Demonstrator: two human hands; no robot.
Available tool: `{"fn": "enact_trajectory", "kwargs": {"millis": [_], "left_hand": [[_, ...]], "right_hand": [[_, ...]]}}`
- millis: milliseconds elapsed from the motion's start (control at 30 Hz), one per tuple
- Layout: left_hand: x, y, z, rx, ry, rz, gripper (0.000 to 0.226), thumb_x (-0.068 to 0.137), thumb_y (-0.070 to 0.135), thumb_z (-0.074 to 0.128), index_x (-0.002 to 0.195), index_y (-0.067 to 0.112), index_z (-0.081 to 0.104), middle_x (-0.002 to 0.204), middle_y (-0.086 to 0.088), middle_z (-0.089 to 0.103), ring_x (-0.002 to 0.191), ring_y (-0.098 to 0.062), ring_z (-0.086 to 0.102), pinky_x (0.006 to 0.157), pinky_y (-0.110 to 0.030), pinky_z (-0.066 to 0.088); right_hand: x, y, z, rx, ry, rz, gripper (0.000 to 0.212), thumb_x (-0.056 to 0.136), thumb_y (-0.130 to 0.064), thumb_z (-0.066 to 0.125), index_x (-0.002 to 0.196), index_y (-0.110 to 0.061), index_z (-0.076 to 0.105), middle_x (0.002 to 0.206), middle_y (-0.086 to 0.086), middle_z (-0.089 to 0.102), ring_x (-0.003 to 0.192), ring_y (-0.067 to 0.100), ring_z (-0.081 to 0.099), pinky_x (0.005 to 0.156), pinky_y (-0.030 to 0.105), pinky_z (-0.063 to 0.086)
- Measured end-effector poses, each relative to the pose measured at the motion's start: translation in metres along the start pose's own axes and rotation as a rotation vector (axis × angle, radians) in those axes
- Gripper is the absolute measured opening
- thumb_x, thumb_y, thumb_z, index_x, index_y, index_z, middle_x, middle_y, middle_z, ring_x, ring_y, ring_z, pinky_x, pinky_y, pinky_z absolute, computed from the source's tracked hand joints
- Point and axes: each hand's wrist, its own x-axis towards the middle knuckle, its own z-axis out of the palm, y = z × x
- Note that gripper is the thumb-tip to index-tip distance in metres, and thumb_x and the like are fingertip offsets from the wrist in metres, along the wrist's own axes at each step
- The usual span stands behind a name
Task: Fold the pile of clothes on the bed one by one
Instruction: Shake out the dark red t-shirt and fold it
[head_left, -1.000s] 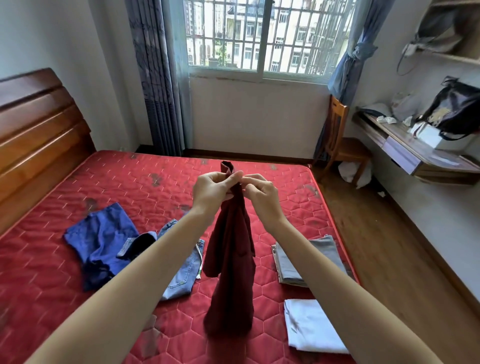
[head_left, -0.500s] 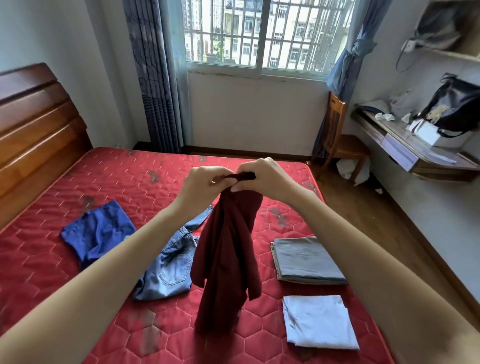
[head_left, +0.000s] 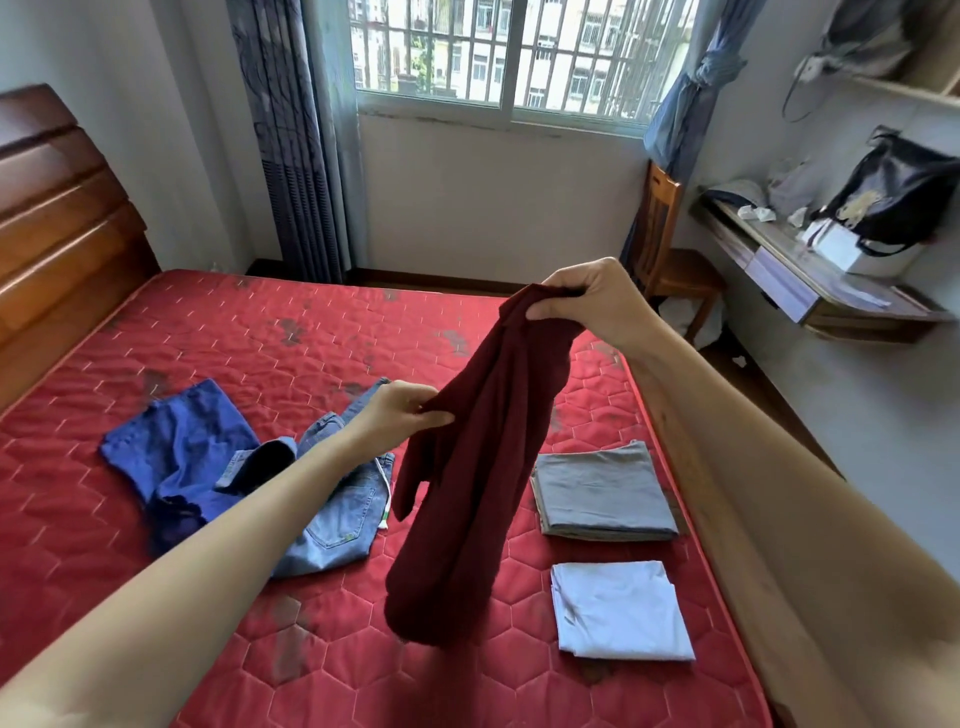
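Note:
A dark red garment (head_left: 467, 493) hangs in the air over the red quilted bed (head_left: 260, 343). My right hand (head_left: 587, 301) grips its top edge, held high. My left hand (head_left: 400, 415) pinches the cloth lower down on its left side. To the left on the bed lie an unfolded blue garment (head_left: 176, 452) and light blue jeans (head_left: 337, 514), partly behind my left forearm. Two folded pieces lie to the right: a grey one (head_left: 602, 488) and a white one (head_left: 618, 608) nearer to me.
A wooden headboard (head_left: 62, 249) stands at the left. Beyond the bed's right edge are a wooden chair (head_left: 670, 249) and a wall-mounted desk (head_left: 810, 291) with a black bag (head_left: 898, 197). A barred window (head_left: 519, 57) with curtains faces me.
My hands have parted: the left slid down and left along the red garment, the right stayed high at its top. The garment now hangs slanted between them.

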Motion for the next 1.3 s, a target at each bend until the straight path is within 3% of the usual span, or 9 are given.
{"fn": "enact_trajectory", "kwargs": {"millis": [133, 233, 400, 533, 733, 933, 1067, 1200, 1300], "left_hand": [[0.002, -0.001, -0.009, 0.204, 0.38, 0.12, 0.017, 0.082, 0.01, 0.074, 0.094, 0.008, 0.062, 0.077, -0.002, 0.066, 0.066, -0.016, 0.06, 0.066, -0.029, 0.048], [-0.002, 0.007, -0.016, 0.394, 0.518, 0.315, 0.029, 0.083, 0.005, 0.07, 0.092, 0.021, 0.048, 0.077, -0.001, 0.065, 0.063, -0.02, 0.061, 0.062, -0.032, 0.05], [-0.027, 0.01, 0.031, 0.521, 0.516, 0.425, 0.015, 0.077, 0.005, 0.06, 0.082, 0.012, 0.072, 0.087, -0.004, 0.069, 0.068, -0.026, 0.067, 0.061, -0.035, 0.053], [-0.033, 0.007, 0.099, 0.517, 0.44, 0.218, 0.023, 0.08, 0.001, 0.064, 0.099, 0.011, 0.072, 0.093, -0.01, 0.064, 0.069, -0.035, 0.065, 0.059, -0.04, 0.052], [0.008, 0.012, 0.137, 0.327, 0.437, -0.124, 0.054, 0.088, 0.036, 0.064, 0.127, 0.001, 0.049, 0.124, -0.016, 0.048, 0.107, -0.036, 0.054, 0.086, -0.042, 0.044], [0.013, 0.01, 0.126, 0.308, 0.455, 0.064, 0.019, 0.083, 0.019, 0.072, 0.085, 0.001, 0.066, 0.081, -0.01, 0.06, 0.077, -0.029, 0.057, 0.066, -0.032, 0.035], [-0.024, 0.017, 0.105, 0.26, 0.27, 0.234, 0.027, 0.078, 0.015, 0.078, 0.065, 0.018, 0.053, 0.059, 0.016, 0.04, 0.057, 0.001, 0.04, 0.057, -0.024, 0.028], [-0.063, 0.053, 0.086, 0.048, -0.064, 0.051, 0.041, 0.08, 0.012, 0.076, 0.055, 0.035, 0.053, 0.051, 0.013, 0.037, 0.052, -0.002, 0.031, 0.054, -0.018, 0.025], [-0.084, 0.094, 0.07, -0.045, -0.223, -0.035, 0.029, 0.083, 0.017, 0.074, 0.061, 0.017, 0.056, 0.062, 0.002, 0.038, 0.061, -0.01, 0.034, 0.06, -0.026, 0.028]], "right_hand": [[-0.005, 0.013, -0.007, -0.147, 0.11, 0.062, 0.01, 0.07, -0.02, 0.084, 0.076, -0.023, 0.077, 0.077, 0.009, 0.074, 0.07, 0.017, 0.066, 0.075, 0.046, 0.056], [-0.006, 0.02, -0.005, -0.255, 0.232, 0.092, 0.014, 0.07, -0.032, 0.083, 0.072, -0.02, 0.076, 0.069, 0.006, 0.071, 0.065, 0.024, 0.065, 0.068, 0.047, 0.054], [-0.002, 0.012, 0.001, -0.306, 0.316, 0.083, 0.018, 0.071, -0.036, 0.081, 0.068, -0.019, 0.074, 0.06, 0.0, 0.065, 0.058, 0.013, 0.056, 0.061, 0.039, 0.047], [-0.001, 0.001, 0.012, -0.359, 0.287, 0.047, 0.025, 0.073, -0.034, 0.08, 0.076, -0.01, 0.076, 0.069, 0.011, 0.069, 0.07, 0.03, 0.065, 0.065, 0.043, 0.051], [-0.008, -0.006, 0.015, -0.359, 0.257, 0.019, 0.026, 0.074, -0.032, 0.081, 0.079, -0.007, 0.076, 0.072, 0.013, 0.069, 0.072, 0.032, 0.064, 0.068, 0.044, 0.052], [-0.022, -0.001, -0.013, -0.366, 0.247, 0.03, 0.025, 0.073, -0.032, 0.081, 0.082, -0.009, 0.077, 0.074, 0.012, 0.071, 0.071, 0.028, 0.065, 0.067, 0.042, 0.053], [-0.042, 0.007, -0.046, -0.338, 0.163, 0.062, 0.027, 0.073, -0.029, 0.082, 0.083, -0.005, 0.076, 0.077, 0.019, 0.071, 0.068, 0.028, 0.065, 0.068, 0.043, 0.052], [-0.07, 0.006, -0.072, -0.218, -0.04, 0.113, 0.028, 0.073, -0.02, 0.083, 0.087, 0.003, 0.074, 0.085, 0.03, 0.069, 0.069, 0.025, 0.06, 0.066, 0.046, 0.052], [-0.078, -0.007, -0.094, -0.123, -0.134, 0.116, 0.028, 0.072, -0.018, 0.083, 0.088, 0.003, 0.074, 0.082, 0.024, 0.068, 0.07, 0.023, 0.059, 0.066, 0.035, 0.048]]}}
